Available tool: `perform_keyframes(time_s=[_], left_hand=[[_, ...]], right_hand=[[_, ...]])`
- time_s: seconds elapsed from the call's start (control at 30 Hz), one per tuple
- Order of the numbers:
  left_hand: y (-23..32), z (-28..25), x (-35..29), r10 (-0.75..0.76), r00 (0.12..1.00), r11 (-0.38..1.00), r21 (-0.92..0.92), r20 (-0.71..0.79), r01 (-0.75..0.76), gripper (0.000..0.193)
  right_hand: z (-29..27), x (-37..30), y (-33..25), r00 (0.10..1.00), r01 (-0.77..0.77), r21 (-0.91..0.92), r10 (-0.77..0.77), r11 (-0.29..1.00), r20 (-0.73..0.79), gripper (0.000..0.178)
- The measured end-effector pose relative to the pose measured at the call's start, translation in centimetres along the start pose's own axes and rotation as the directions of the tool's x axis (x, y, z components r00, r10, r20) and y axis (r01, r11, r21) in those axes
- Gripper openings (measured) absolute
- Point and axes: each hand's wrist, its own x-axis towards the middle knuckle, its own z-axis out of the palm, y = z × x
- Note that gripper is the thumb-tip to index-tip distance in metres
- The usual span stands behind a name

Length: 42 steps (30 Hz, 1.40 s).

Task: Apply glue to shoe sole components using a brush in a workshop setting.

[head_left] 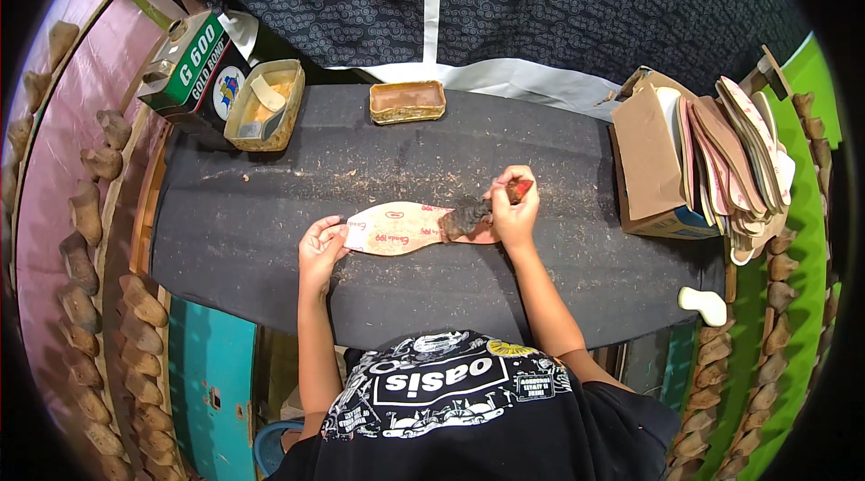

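Observation:
My left hand (322, 249) pinches the wide end of a shoe insole (396, 231), a pale sole-shaped board with red print, lying across the dark tabletop. In my right hand (515, 218) is a brush with a reddish handle and dark, matted bristles (469, 216). The bristles rest over the insole's narrower end, on the right, and hide part of it. Beside them the board's surface looks brown. Beyond the insole, near the far edge, stands a small shallow tub (407, 103) with brownish contents.
On the left are a square metal can (194, 76) and a worn tray (266, 107) holding scraps. At right, a cardboard box (651, 157) is packed with insoles (734, 157). A pale sole-shaped piece (703, 305) lies at the right edge. Wooden shoe lasts (86, 211) line both sides.

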Motion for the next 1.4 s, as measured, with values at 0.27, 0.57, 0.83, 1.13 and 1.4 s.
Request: perform_keyframes(time_s=[0.27,0.57,0.83,1.13,1.4], left_hand=[[-0.2,-0.1,0.1,-0.007,1.0,1.0,-0.001,-0.017,0.007,0.027],[0.0,-0.1,0.1,0.0,1.0,1.0,-0.006,-0.009,0.0,0.026],[-0.2,-0.1,0.0,0.011,1.0,1.0,-0.013,0.0,-0.011,0.026],[-0.2,-0.4,0.0,-0.002,1.0,1.0,-0.02,-0.007,0.002,0.026],[-0.3,-0.2,0.1,0.0,1.0,1.0,-0.02,-0.006,0.0,0.026]], right_hand=[[-4.7,1.1,0.2,0.989,-0.041,-0.16,0.018,0.986,-0.145,0.013],[-5.3,1.7,-0.5,0.968,0.007,-0.142,-0.042,0.99,-0.247,0.014],[-0.5,1.1,1.5,0.985,0.033,-0.092,-0.048,0.995,-0.166,0.015],[-6.3,0.9,0.1,0.939,-0.052,-0.153,-0.004,0.987,-0.344,0.015],[-4.3,0.9,0.0,0.948,0.068,-0.125,-0.103,0.99,-0.3,0.015]])
